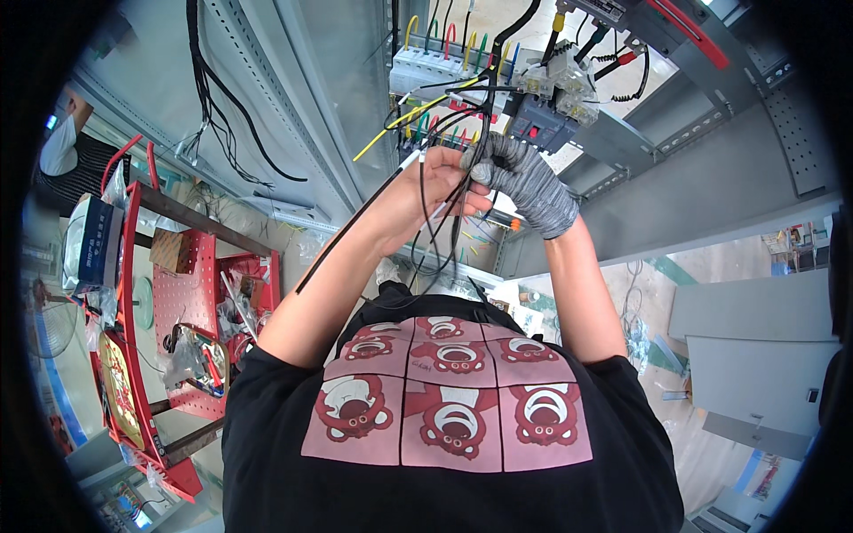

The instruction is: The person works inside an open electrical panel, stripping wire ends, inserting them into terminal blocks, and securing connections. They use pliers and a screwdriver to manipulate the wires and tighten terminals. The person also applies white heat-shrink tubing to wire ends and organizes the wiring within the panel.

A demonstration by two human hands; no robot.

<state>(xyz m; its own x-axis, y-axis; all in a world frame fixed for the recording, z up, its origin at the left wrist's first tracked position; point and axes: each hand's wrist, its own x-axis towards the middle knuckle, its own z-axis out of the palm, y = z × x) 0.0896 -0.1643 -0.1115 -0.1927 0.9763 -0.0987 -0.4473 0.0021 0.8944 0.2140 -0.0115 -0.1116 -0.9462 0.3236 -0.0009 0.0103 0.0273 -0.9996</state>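
Note:
My bare left hand [437,185] is closed around several thin black wires [456,222], some with white sleeves near their ends. One black wire sticks out past my left wrist toward the lower left. My right hand [531,182], in a grey knit glove, pinches the same bundle right beside the left fingertips. From there the wires run up to a row of terminals with coloured wires [440,64]. A loose yellow wire [391,138] points out to the left of the bundle. Just above the glove sits a dark grey breaker [540,126] with a red part.
Grey cabinet frame rails [267,98] stand at left, with another black cable bunch [213,98] hanging there. A red perforated tool cart [191,311] holds boxes and tools. Another person [75,164] is at the far left. Grey panels [760,355] are at right.

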